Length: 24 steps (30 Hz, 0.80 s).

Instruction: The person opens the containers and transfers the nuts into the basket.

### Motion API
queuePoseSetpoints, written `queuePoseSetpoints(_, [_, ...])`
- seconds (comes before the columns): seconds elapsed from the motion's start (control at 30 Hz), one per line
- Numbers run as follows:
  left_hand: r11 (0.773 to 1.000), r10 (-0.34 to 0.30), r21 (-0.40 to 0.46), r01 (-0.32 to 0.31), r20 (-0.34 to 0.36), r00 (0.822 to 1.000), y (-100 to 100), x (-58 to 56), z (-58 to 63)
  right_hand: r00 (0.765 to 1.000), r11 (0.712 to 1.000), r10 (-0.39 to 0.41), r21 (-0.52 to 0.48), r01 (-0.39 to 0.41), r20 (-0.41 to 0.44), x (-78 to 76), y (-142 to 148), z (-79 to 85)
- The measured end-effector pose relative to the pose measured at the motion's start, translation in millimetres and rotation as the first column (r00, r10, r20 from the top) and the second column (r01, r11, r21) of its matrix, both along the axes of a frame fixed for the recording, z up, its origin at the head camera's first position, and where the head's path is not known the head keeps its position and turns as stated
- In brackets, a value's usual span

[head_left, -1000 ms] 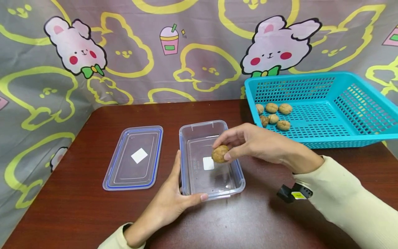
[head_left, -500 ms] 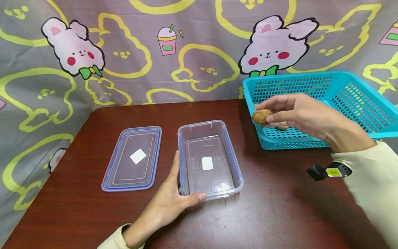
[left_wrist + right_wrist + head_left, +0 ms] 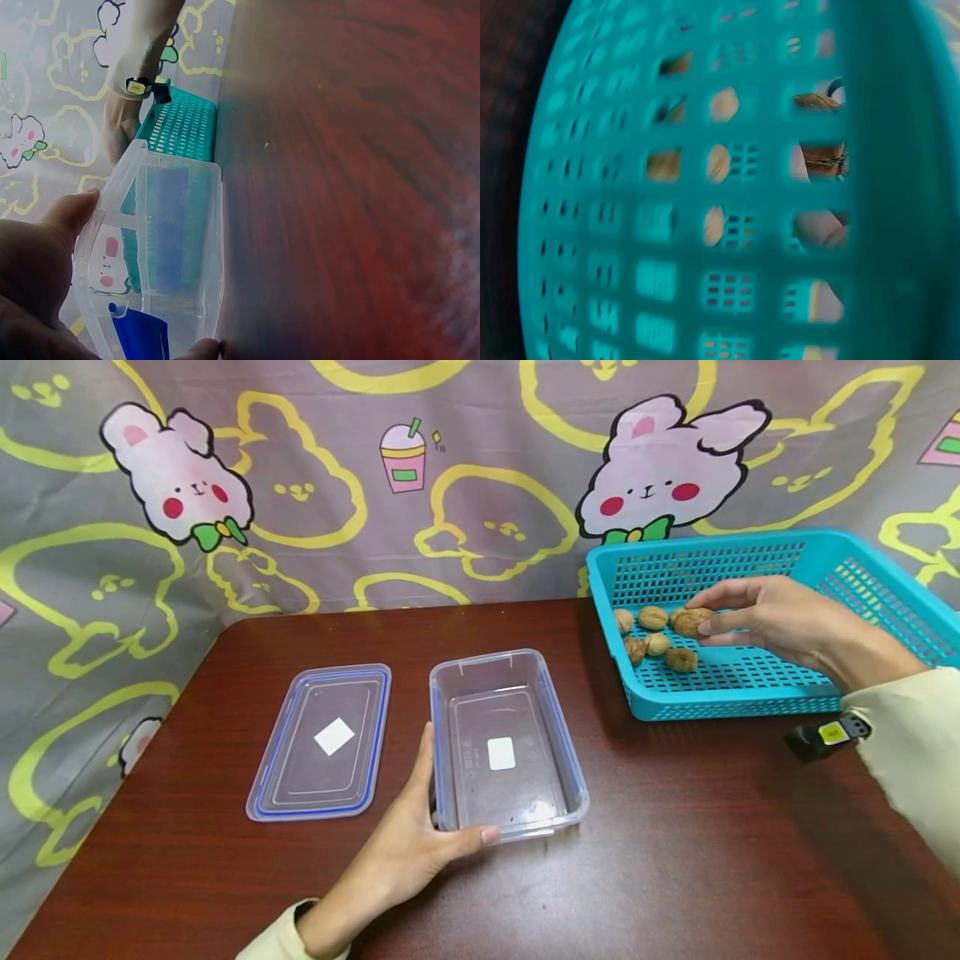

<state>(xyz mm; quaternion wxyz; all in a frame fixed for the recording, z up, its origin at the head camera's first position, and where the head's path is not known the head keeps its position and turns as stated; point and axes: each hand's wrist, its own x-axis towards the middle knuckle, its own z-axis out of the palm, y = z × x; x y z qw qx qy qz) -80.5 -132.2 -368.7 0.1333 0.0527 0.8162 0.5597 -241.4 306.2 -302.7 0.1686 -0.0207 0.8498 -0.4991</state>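
In the head view my left hand (image 3: 408, 835) grips the near left corner of a clear plastic food container (image 3: 566, 752), thumb over its front rim and fingers along its side. The container holds no walnuts; a white square label shows on its floor. My right hand (image 3: 787, 622) pinches a walnut (image 3: 690, 622) between thumb and fingertips, inside the turquoise basket (image 3: 735, 703). Other walnuts (image 3: 682, 660) lie close to it, at the basket's left end. In the right wrist view the basket's slotted wall (image 3: 656, 240) hides most of that hand.
Left of the container, the clear lid (image 3: 318, 777) with a blue seal lies flat on the dark red wooden table (image 3: 495, 631). A patterned cloth (image 3: 300, 568) hangs behind the table. The basket stands at the back right.
Holding a walnut, my right hand has moved from over the container rightwards and back into the basket, among the other walnuts. My left hand and the container have stayed in place.
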Motion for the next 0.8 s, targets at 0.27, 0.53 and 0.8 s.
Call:
queuePoseSetpoints(0.27, [1.0,0.001,-0.003,-0.001,0.0,1.0,0,0.3,-0.4,0.998,0.984,0.045,0.173,-0.052,0.04,-7.6,11,-10.2])
queuePoseSetpoints(0.53, [1.0,0.003,0.004,-0.003,-0.006,1.0,0,0.3,-1.3,0.997,0.964,0.069,0.257,-0.074,0.028,-15.1,19,-24.7])
queuePoseSetpoints(0.8, [1.0,0.005,-0.014,-0.006,-0.01,1.0,0,0.3,-0.2,0.992,0.947,0.119,0.296,-0.123,0.031,-15.5,18,-27.5])
